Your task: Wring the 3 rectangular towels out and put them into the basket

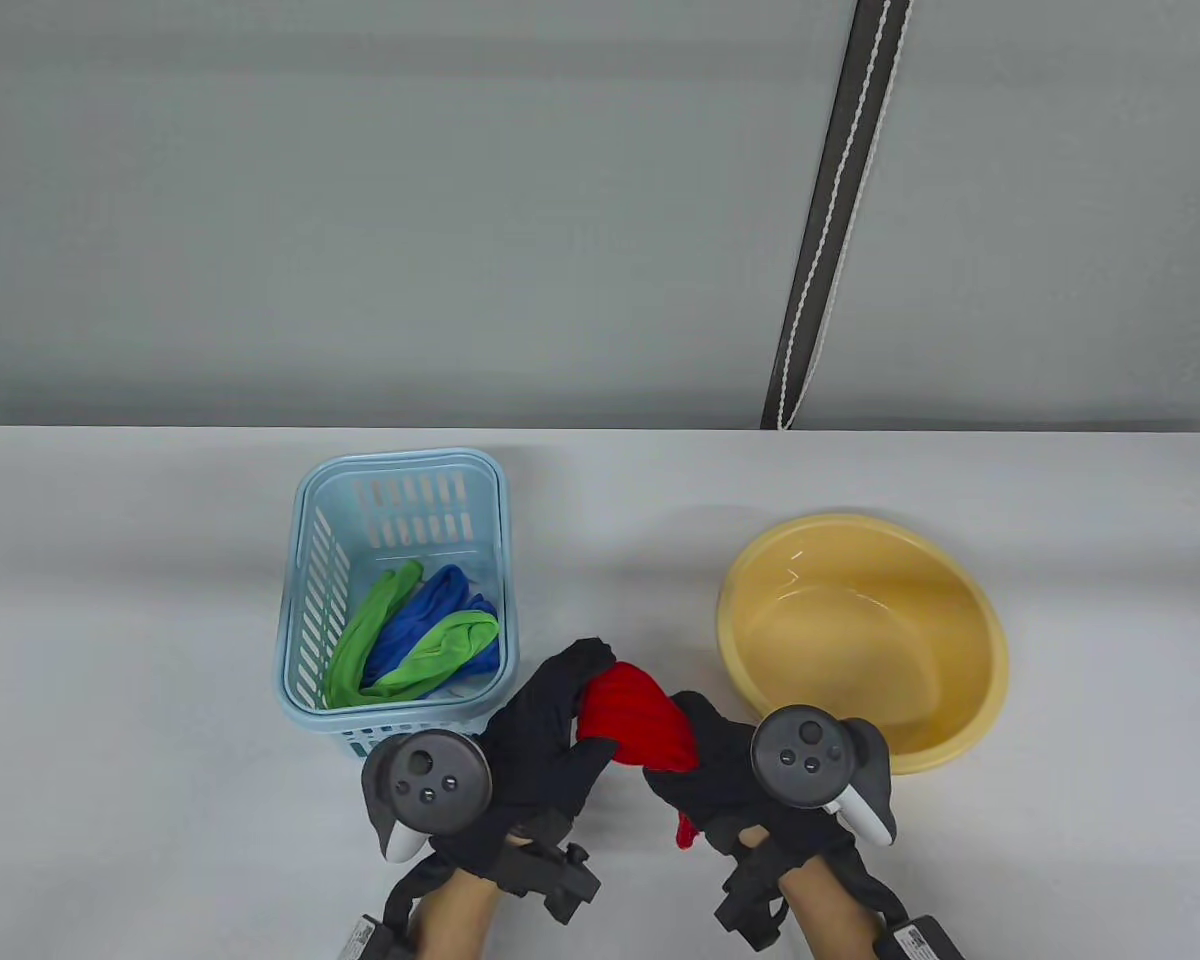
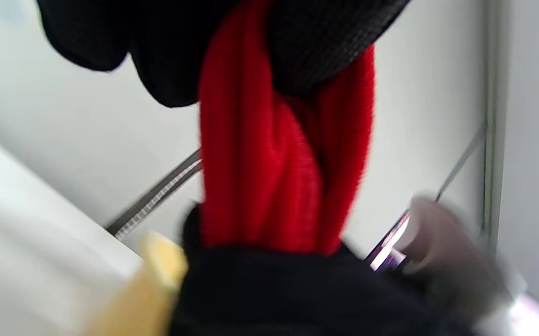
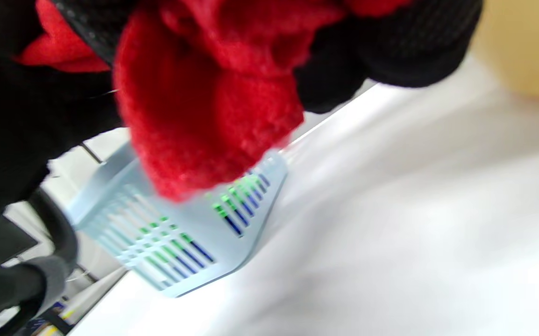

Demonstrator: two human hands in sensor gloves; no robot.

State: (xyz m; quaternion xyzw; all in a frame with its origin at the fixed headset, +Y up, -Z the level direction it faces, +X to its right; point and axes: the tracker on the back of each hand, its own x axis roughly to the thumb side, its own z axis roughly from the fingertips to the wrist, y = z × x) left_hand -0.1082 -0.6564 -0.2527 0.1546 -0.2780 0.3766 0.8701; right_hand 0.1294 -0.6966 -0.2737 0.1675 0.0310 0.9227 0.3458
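A twisted red towel point(image 1: 635, 725) stretches between both hands above the table's front, between basket and basin. My left hand point(image 1: 550, 720) grips its left end and my right hand point(image 1: 715, 770) grips its right end, a red tip hanging below the wrist. The left wrist view shows the red towel point(image 2: 279, 172) wound into a rope between the two black gloves. In the right wrist view a loose end of the red towel point(image 3: 204, 121) hangs from my curled fingers. The light blue basket point(image 1: 305, 560) holds a green towel point(image 1: 430, 650) and a blue towel point(image 1: 430, 605).
A yellow basin point(image 1: 980, 650) with a little water stands right of the hands. The white table point(image 1: 120, 650) ends at a grey wall behind, where a dark strap point(image 1: 840, 210) hangs. The basket point(image 3: 176, 242) shows blurred in the right wrist view.
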